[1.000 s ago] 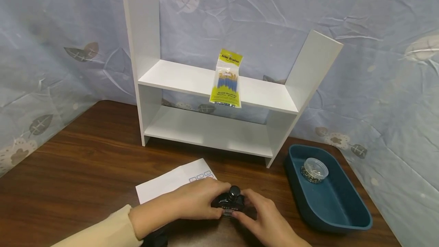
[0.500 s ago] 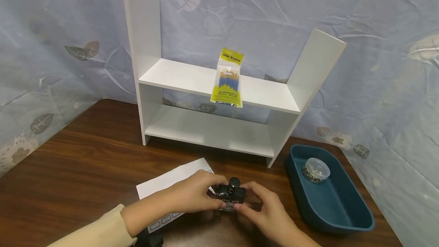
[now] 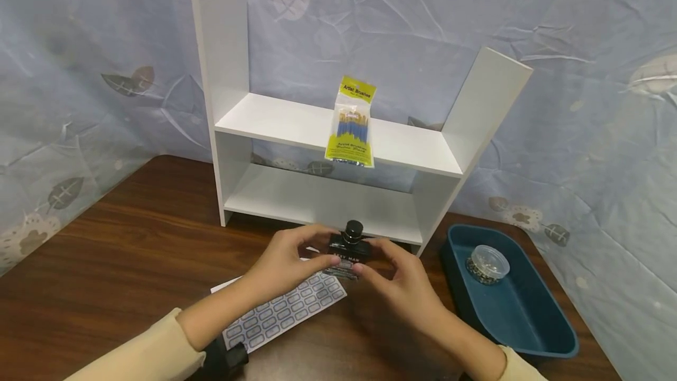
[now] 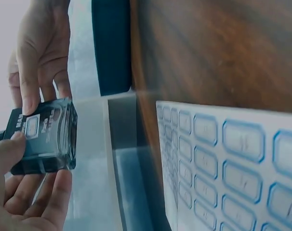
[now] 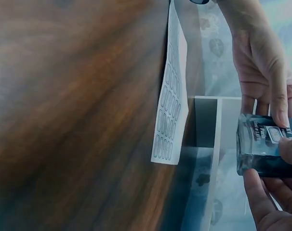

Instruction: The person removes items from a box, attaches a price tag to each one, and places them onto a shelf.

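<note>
A black perfume bottle (image 3: 347,250) with a round black cap is held upright above the table between both hands. My left hand (image 3: 282,260) grips its left side, thumb on the front. My right hand (image 3: 406,281) grips the right side, its thumb also on the front. In the left wrist view a small rectangular sticker (image 4: 32,127) shows on the bottle's front, between the thumbs. The sheet of blue-outlined stickers (image 3: 296,308) lies on the table below and left of the bottle, partly covered by my left hand and forearm.
Behind the hands stands a white two-tier shelf (image 3: 285,190), with a packet of artist brushes (image 3: 351,128) hanging over its upper board. To the right, a dark teal tray (image 3: 515,301) holds a clear round tub (image 3: 488,264). A black object (image 3: 224,359) sits by the left forearm.
Both hands have lifted the perfume bottle up and forward, toward the shelf. More of the sticker sheet shows beneath them. The tray and brush packet stay in place.
</note>
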A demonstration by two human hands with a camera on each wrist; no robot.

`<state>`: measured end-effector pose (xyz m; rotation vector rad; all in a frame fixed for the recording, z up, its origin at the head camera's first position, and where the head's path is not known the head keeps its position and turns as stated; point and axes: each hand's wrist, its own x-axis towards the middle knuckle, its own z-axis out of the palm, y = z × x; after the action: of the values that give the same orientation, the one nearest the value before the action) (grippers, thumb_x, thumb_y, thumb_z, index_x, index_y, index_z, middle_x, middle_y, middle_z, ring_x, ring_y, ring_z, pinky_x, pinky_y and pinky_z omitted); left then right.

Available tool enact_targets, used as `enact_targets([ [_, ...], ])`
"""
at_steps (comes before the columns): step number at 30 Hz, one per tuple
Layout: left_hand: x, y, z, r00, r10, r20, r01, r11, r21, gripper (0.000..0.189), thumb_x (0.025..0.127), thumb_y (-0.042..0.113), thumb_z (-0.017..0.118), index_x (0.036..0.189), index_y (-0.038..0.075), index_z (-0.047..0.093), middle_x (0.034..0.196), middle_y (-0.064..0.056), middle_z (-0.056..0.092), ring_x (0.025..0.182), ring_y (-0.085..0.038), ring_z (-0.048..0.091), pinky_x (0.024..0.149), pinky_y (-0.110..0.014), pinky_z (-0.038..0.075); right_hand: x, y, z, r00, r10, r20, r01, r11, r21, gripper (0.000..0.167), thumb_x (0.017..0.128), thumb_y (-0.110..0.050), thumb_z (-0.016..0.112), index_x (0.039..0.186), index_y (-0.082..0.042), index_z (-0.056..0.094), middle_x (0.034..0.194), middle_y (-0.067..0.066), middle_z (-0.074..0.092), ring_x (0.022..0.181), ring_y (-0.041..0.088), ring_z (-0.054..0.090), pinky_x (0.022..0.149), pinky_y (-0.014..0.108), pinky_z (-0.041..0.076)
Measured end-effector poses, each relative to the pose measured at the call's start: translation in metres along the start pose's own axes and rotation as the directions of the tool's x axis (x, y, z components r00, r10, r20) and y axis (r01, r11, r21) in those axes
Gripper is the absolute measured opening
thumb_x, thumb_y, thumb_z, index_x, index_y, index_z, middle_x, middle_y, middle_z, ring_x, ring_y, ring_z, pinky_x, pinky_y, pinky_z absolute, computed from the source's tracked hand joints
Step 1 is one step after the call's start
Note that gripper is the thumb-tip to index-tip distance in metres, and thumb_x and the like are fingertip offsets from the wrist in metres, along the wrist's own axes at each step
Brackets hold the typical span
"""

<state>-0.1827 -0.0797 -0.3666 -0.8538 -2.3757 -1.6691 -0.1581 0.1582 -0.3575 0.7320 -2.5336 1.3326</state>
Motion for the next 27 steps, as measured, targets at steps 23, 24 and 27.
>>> enact_targets([
  [23, 0.041, -0.030, -0.038, 0.965, -0.057, -0.256, 0.080, 0.994, 0.080, 0.050, 0.097, 0.009, 0.073, 0.143, -0.004, 0.058, 0.130, -0.025, 0.072, 0.120, -0.038, 0.071, 0.098, -0.046, 0.061, 0.095, 0.005, 0.038, 0.994, 0.013, -0.111, -0.011, 1.000, 0.014, 0.032, 0.097, -0.013, 0.075, 0.126, -0.003, 0.068, 0.117, 0.015, 0.076, 0.113, 0.029, 0.073, 0.087, 0.040, 0.066],
  [24, 0.044, -0.032, -0.040, 0.963, -0.060, -0.263, 0.085, 0.993, 0.082, 0.050, 0.098, 0.009, 0.073, 0.144, -0.004, 0.058, 0.132, -0.025, 0.071, 0.122, -0.038, 0.070, 0.099, -0.047, 0.060, 0.099, 0.006, 0.040, 0.993, 0.011, -0.116, -0.010, 1.000, 0.005, 0.032, 0.097, -0.014, 0.074, 0.127, -0.004, 0.068, 0.117, 0.014, 0.076, 0.113, 0.029, 0.073, 0.088, 0.041, 0.065],
  [27, 0.051, -0.038, -0.044, 0.960, -0.061, -0.272, 0.086, 0.993, 0.081, 0.050, 0.100, 0.009, 0.070, 0.146, -0.005, 0.055, 0.138, -0.025, 0.067, 0.125, -0.040, 0.068, 0.103, -0.049, 0.058, 0.111, 0.010, 0.046, 0.991, 0.010, -0.137, -0.013, 1.000, -0.020, 0.032, 0.098, -0.014, 0.073, 0.128, -0.003, 0.068, 0.118, 0.015, 0.076, 0.113, 0.030, 0.073, 0.089, 0.044, 0.065],
])
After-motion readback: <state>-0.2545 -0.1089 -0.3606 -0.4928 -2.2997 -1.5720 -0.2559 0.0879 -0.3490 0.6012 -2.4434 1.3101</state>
